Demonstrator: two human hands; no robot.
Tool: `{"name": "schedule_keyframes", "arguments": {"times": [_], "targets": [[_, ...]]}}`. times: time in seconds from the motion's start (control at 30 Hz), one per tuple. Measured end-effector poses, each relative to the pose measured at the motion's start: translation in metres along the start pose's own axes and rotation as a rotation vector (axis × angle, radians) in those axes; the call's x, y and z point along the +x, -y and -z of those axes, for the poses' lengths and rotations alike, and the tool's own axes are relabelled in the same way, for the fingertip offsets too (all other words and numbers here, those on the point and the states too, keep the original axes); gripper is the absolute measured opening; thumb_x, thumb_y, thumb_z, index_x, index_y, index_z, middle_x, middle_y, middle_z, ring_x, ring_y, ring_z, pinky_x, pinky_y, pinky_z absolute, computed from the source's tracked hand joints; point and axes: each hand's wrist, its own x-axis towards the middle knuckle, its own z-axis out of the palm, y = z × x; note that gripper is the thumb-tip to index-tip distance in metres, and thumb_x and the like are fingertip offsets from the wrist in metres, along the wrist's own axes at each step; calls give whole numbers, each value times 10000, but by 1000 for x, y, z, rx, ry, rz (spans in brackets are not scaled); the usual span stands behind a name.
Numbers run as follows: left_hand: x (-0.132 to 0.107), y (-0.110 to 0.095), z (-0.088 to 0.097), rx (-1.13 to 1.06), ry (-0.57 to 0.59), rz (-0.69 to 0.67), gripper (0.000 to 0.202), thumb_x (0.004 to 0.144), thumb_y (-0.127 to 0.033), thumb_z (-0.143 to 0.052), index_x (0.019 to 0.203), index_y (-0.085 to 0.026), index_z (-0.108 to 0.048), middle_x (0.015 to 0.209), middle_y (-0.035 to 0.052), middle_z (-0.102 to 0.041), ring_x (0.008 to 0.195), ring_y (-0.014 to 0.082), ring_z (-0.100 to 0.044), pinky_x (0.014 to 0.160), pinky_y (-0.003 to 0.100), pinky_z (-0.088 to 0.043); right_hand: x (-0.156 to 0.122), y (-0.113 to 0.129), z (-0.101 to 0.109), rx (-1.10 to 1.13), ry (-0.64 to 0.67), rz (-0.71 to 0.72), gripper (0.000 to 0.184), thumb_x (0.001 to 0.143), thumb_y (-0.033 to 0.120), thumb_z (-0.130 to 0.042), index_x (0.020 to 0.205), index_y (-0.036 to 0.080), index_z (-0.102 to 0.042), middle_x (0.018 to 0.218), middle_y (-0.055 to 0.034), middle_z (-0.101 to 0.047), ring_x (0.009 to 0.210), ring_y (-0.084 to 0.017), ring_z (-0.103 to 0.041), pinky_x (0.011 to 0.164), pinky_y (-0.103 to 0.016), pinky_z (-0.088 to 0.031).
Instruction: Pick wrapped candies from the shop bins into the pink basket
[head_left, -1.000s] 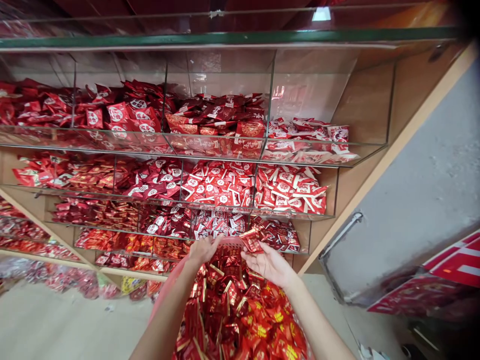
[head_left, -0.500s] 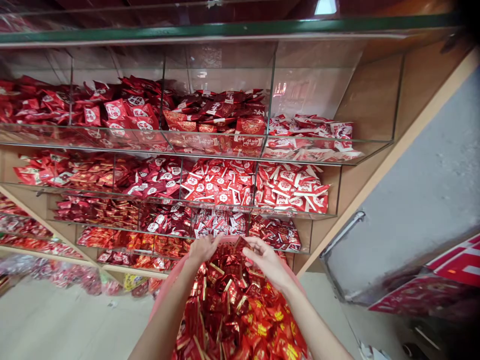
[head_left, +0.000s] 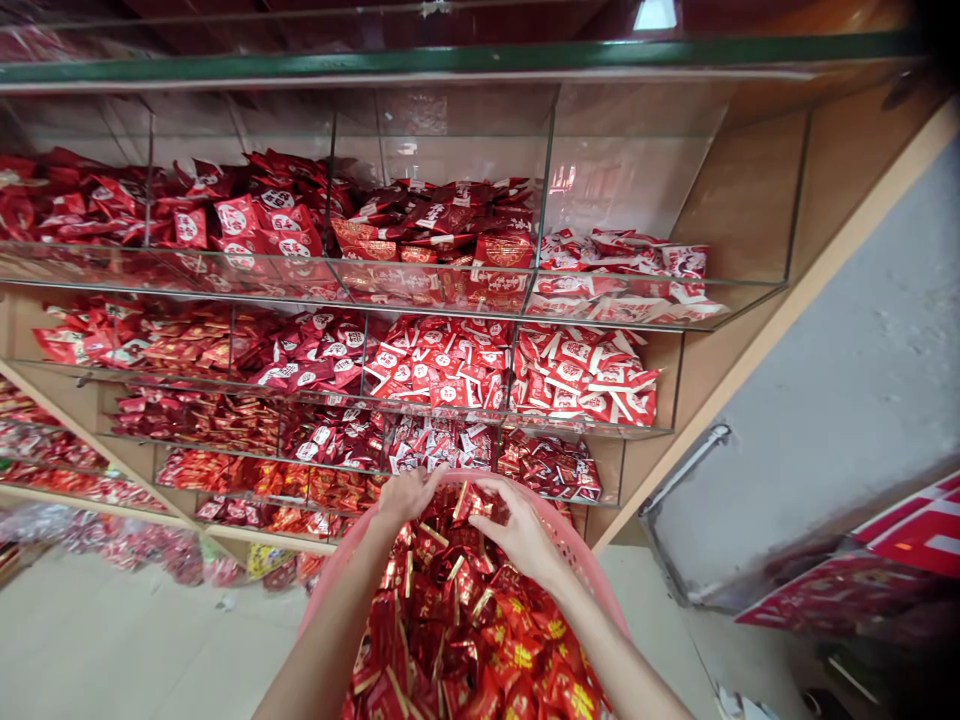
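A pink plastic basket (head_left: 596, 565) with a perforated wall is full of small red wrapped packets (head_left: 457, 590). Some of them have gold edges, others orange-red wrappers with yellow print. My left hand (head_left: 405, 497) grips the far rim of the basket at its left, the thumb lying along the rim and the other fingers partly hidden. Inside the far right part of the basket, my right hand (head_left: 519, 528) hovers over the packets. Its thumb and fingers are apart, and I see nothing held between them.
In front stands a wooden shelf unit (head_left: 739, 330) with glass-fronted compartments (head_left: 442, 285) holding red packets. A grey wall (head_left: 847, 370) rises at the right, with red and white printed packaging (head_left: 915, 530) against it. Bagged goods (head_left: 180, 560) lie on the pale floor (head_left: 150, 650) at the left.
My right hand has shifted slightly left and its fingers have parted from a red packet at the far end of the basket. The left hand stays on the rim.
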Motion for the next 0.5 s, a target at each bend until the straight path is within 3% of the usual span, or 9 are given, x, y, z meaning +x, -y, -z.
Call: {"name": "schedule_keyframes", "arguments": {"times": [0.3, 0.5], "targets": [[-1, -1, 1, -26, -5, -2, 902, 717, -757, -5, 942, -158, -640, 935, 179, -682, 916, 332, -624, 777, 454, -451, -1, -22, -5, -99, 25, -86, 311, 762, 396, -612, 1025, 236, -569, 1074, -30, -618, 1013, -205, -547, 897, -348, -404], [0, -1, 0, 17, 5, -3, 842, 754, -724, -41, 1007, -169, -621, 983, 172, -673, 976, 315, -607, 816, 422, -436, -3, -9, -20, -188, 135, -81, 317, 772, 445, -597, 1031, 262, -598, 1022, -21, -622, 1005, -217, -528, 873, -351, -393]]}}
